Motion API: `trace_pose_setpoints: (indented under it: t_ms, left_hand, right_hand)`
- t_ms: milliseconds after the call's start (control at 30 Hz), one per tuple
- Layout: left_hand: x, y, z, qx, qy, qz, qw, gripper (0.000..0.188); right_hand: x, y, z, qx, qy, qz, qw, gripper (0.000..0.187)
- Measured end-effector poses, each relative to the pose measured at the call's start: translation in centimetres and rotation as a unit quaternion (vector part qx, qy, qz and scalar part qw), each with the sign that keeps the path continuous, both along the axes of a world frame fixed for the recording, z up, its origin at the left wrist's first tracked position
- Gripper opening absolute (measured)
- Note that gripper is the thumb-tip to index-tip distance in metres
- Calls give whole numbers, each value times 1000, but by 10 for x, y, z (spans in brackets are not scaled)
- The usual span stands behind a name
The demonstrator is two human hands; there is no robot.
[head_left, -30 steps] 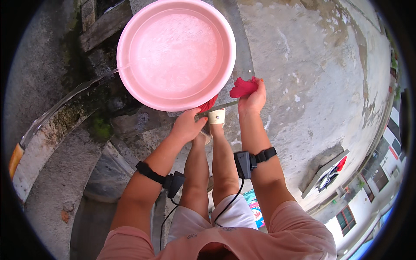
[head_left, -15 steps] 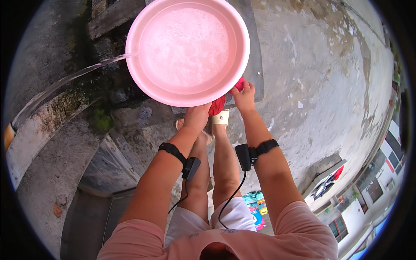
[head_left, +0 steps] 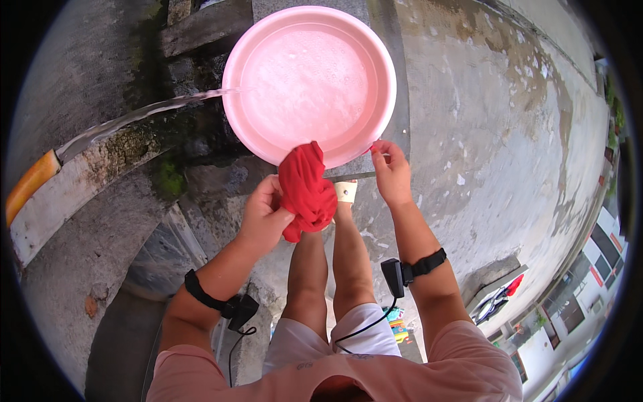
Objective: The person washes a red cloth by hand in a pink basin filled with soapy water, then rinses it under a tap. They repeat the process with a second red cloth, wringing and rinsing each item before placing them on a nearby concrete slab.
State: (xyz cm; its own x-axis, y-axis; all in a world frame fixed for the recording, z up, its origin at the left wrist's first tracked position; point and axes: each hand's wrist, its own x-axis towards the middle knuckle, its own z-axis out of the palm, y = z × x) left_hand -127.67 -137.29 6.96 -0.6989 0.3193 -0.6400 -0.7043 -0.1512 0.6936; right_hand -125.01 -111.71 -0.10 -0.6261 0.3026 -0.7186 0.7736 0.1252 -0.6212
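The left hand was clenched around a crumpled red cloth, its grip closed on the lower left side of the bunch, thumb across the front. The cloth stood roughly upright in that grip, long axis running from the fist up and slightly right, its top end draped against the near rim of the round pink plastic basin, touching or just overlapping it; could not tell whether any of it dipped inside. So the basin lay straight ahead of and above the left grip, very near, with the cloth already pointing at it. The right hand was on the same near rim further right, fingers pinching or steadying the edge; its grip looked closed on the rim but the exact contact was small and hard to read. Both hands were near the basin; the left was the one carrying the cloth. The basin held foamy pinkish water and sat on a rough concrete ledge. A thin stream of water arced in from the left out of an orange pipe end and landed at the basin's left rim. Bare legs stood just beneath the hands; black wrist straps with cables on both forearms.
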Motion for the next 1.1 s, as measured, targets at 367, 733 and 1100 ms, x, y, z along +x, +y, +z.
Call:
trace_pose_setpoints:
  t_ms: [367, 733, 1100]
  left_hand:
    - [-98, -6, -73, -143, -148, 105, 973, 58]
    - [-106, 39, -167, -591, 205, -370, 687, 91]
    - [-122, 30, -141, 164, -218, 311, 910, 56]
  right_hand:
    - [-105, -12, -16, -41, 154, -12, 987, 29]
    - [-153, -72, -90, 238, 13, 627, 741, 78]
    - [-124, -92, -60, 7, 253, 351, 902, 23]
